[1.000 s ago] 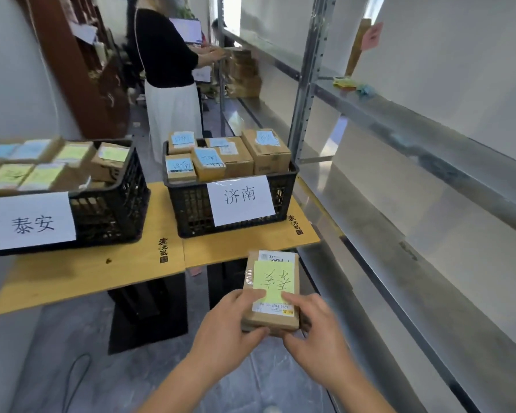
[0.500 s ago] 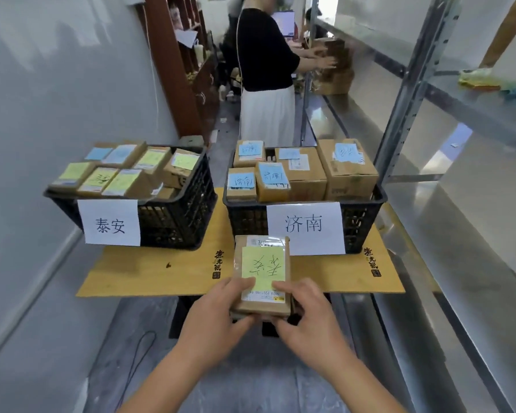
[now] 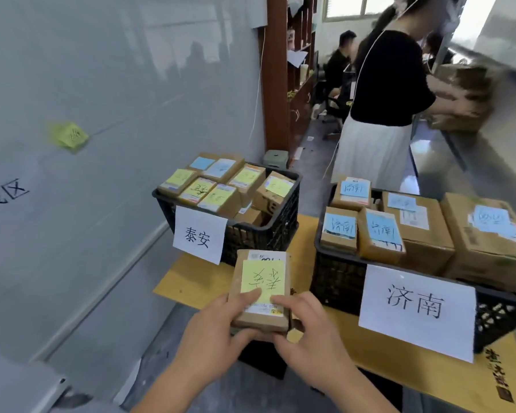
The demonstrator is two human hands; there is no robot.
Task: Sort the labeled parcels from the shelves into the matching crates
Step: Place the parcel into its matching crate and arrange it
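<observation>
Left crate (image 3: 268,234), sign 泰安: yellow-noted parcels inside. My left hand (image 3: 212,329) and right hand (image 3: 310,332): both grip one parcel (image 3: 261,289), thumbs on top, held over the table edge (image 3: 179,290) between crates; yellow note reads 泰安. Right crate (image 3: 340,278), 济南: blue-noted parcels. Step, I judge: delivery; next, lift forward-left over the left crate's rim.

The left crate (image 3: 262,234) carries a white sign (image 3: 199,234) reading 泰安; the right crate (image 3: 340,272) has a sign (image 3: 416,311) reading 济南; the wall (image 3: 72,70) shows 城区 (image 3: 6,198)
</observation>
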